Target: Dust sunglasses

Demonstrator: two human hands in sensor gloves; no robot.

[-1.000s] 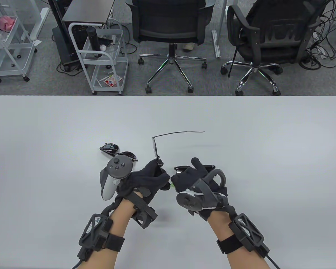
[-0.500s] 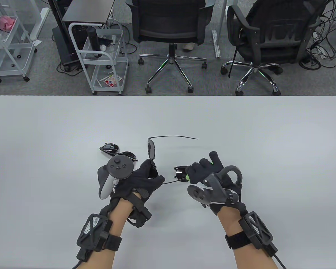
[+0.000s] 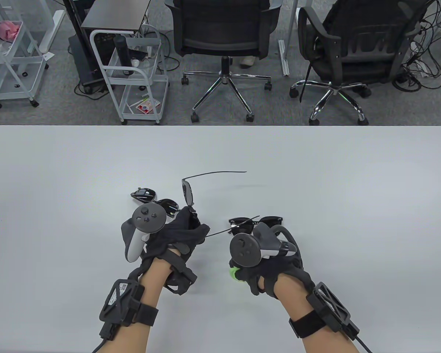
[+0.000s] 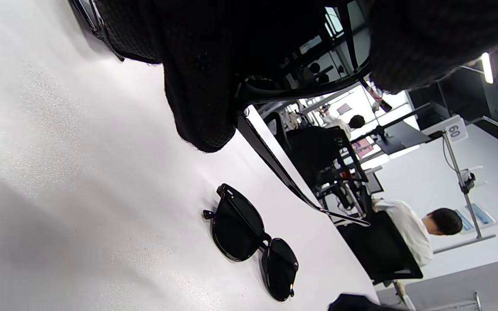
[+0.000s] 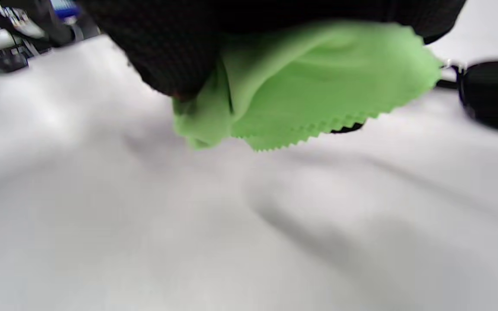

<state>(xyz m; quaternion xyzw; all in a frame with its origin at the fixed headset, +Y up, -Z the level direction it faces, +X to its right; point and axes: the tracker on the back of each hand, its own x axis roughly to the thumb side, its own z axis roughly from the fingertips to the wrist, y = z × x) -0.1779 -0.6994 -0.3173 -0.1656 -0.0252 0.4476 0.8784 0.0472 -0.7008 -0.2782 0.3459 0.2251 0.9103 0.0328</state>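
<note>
Open table (image 3: pixel 316 165) is left at the far side and both ends. Near the hands, passage is blocked by two lying sunglasses (image 3: pixel 155 199) (image 3: pixel 255 223) and raised temple arms (image 3: pixel 215 173).

Glossy dark plastic sunglasses (image 4: pixel 253 242), a soft green cloth (image 5: pixel 309 90) with pinked edges, matt white table (image 3: pixel 352 184).

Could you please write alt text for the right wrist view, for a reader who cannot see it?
A gloved right hand grips a green cleaning cloth with a zigzag edge above a white table. Dark sunglasses lie at the view's right edge.
</note>
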